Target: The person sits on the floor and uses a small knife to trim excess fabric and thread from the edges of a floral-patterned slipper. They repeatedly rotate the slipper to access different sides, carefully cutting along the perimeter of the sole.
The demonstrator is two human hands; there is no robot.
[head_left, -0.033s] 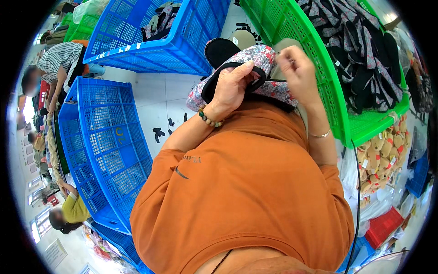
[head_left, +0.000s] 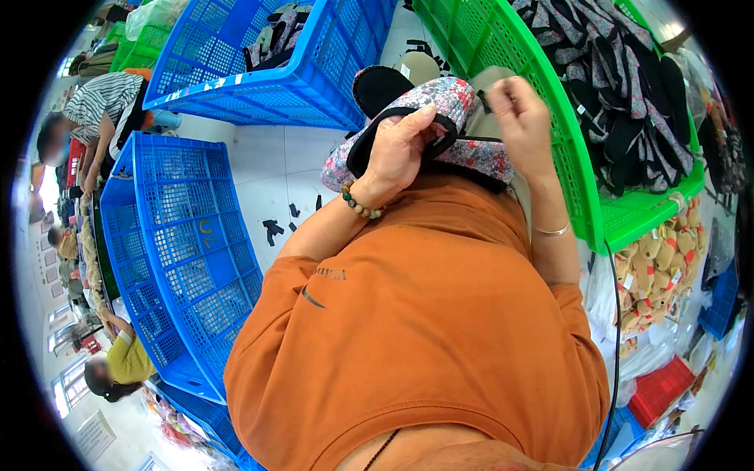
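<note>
two crates crowd the hands: a green crate (head_left: pixel 581 157) at 2 o'clock and a blue crate (head_left: pixel 314 71) at 11. between them, the left hand (head_left: pixel 400 149) has its grip clamped on a floral slipper (head_left: pixel 440 133); the right hand (head_left: pixel 522 118) pinches its black trim, fingers together.

I'm looking down into a slipper-making workshop: big blue perforated crates (head_left: pixel 169 228) and a green crate (head_left: pixel 550 102) piled with dark fabric uppers (head_left: pixel 620 94) crowd the white floor (head_left: pixel 275 165), other seated workers (head_left: pixel 94 110) line the left edge, and fabric offcuts (head_left: pixel 273 229) lie scattered.
</note>
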